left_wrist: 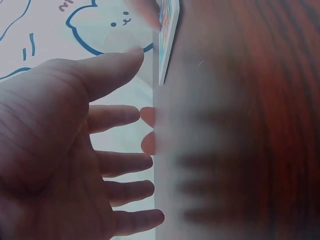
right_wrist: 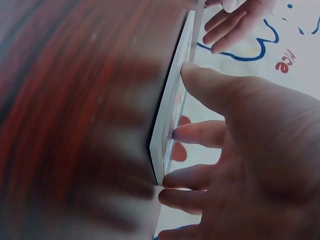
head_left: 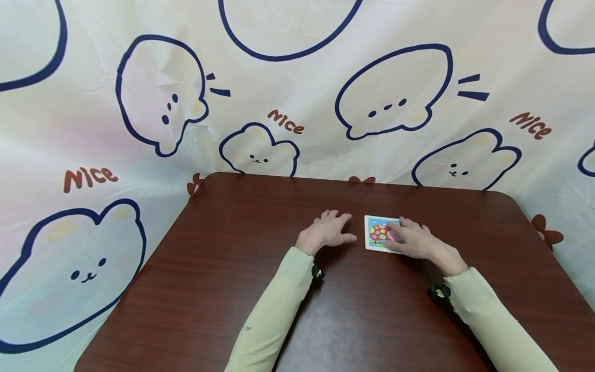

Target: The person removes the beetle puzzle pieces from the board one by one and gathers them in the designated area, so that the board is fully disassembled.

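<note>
Head view: right hand (head_left: 415,241), fingers spread, overlies the right end of 1 flat, white-edged, rectangular picture panel (head_left: 378,234); left hand (head_left: 327,231), fingers spread, lies apart leftward.

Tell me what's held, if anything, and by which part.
Nothing looks gripped: the left hand is empty; the fingers of the right hand extend over the right end of the picture board, contact unclear.
</note>
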A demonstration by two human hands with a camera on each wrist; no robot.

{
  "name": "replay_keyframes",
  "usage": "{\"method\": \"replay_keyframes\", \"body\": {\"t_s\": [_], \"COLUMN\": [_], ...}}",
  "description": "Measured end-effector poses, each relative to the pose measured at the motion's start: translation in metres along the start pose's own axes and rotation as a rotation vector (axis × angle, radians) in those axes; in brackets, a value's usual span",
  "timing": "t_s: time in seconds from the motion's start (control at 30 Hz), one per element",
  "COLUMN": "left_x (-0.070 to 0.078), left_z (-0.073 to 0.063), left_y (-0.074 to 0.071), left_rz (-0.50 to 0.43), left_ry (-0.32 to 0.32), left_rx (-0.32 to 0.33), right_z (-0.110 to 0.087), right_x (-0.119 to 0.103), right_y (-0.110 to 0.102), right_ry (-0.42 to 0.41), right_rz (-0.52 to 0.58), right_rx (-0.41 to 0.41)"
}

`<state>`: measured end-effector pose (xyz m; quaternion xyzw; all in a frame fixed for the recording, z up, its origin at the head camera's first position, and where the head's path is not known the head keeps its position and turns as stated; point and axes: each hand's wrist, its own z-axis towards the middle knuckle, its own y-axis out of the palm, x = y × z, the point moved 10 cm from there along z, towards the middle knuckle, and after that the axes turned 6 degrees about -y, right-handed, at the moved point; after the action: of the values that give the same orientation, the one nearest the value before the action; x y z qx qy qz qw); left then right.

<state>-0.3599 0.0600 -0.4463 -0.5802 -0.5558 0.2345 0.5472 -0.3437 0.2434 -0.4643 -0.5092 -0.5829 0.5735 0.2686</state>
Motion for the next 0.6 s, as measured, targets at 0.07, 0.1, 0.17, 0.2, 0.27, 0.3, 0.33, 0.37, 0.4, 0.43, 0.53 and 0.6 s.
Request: {"method": "replay_keyframes", "body": {"t_s": [0.07, 0.1, 0.17, 0.2, 0.27, 0.3, 0.33, 0.37, 0.4, 0.43, 0.53, 0.6], "left_x": [0.001, 0.002, 0.002, 0.002, 0.002, 0.002, 0.001, 0.001, 0.0, -0.001, -0.002, -0.003], "left_z": [0.0, 0.0, -0.001, -0.001, -0.002, -0.002, -0.003, -0.003, -0.004, -0.004, -0.006, -0.008], "left_y": [0.001, 0.001, 0.002, 0.002, 0.004, 0.004, 0.005, 0.006, 0.007, 0.008, 0.009, 0.011], "left_rz": [0.001, 0.0, -0.004, -0.003, -0.009, -0.008, -0.006, -0.002, 0.005, 0.011, 0.043, 0.081], "left_ry": [0.005, 0.007, 0.007, 0.005, 0.001, -0.001, -0.004, -0.008, -0.013, -0.018, -0.026, -0.032], "left_rx": [-0.005, -0.008, -0.015, -0.019, -0.031, -0.036, -0.042, -0.047, -0.052, -0.056, -0.061, -0.065], "right_z": [0.0, 0.0, 0.001, 0.002, 0.004, 0.005, 0.007, 0.008, 0.009, 0.009, 0.011, 0.012], "right_x": [-0.005, -0.007, -0.012, -0.014, -0.02, -0.022, -0.025, -0.027, -0.029, -0.032, -0.038, -0.043], "right_y": [0.0, -0.001, 0.0, 0.0, 0.001, 0.002, 0.002, 0.003, 0.004, 0.004, 0.005, 0.006], "right_ry": [-0.007, -0.01, -0.015, -0.02, -0.031, -0.035, -0.039, -0.044, -0.049, -0.053, -0.072, -0.085], "right_rz": [-0.003, -0.002, -0.005, -0.002, -0.003, 0.0, 0.0, 0.0, -0.001, -0.003, -0.016, -0.023], "right_rx": [0.002, 0.003, 0.003, 0.001, -0.003, -0.006, -0.01, -0.014, -0.016, -0.017, -0.015, -0.011]}}
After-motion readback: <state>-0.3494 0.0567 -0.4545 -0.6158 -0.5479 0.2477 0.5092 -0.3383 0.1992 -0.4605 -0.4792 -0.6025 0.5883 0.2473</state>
